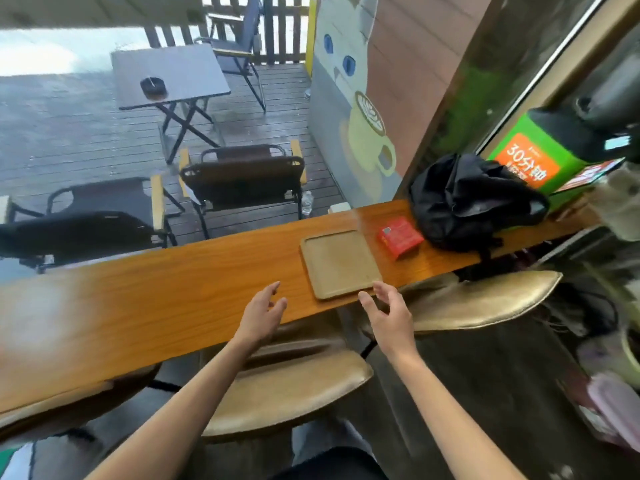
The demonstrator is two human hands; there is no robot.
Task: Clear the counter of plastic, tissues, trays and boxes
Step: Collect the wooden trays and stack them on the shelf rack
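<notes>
Wooden tray (341,263) lay flat on long wooden table (173,299), near front edge, nothing on it. Red box (400,236) just right of tray, apart from it; black backpack (471,202) slumped beyond box at table's right end. Right hand (389,313) hovered at tray's near right corner, fingers spread and relaxed, holding nothing; contact with tray unclear. Left hand (263,311) over table's front edge left of tray, fingers loosely extended, holding nothing. Gold-cushioned stools (287,393) under table. Folding chairs (242,178) on deck beyond.
</notes>
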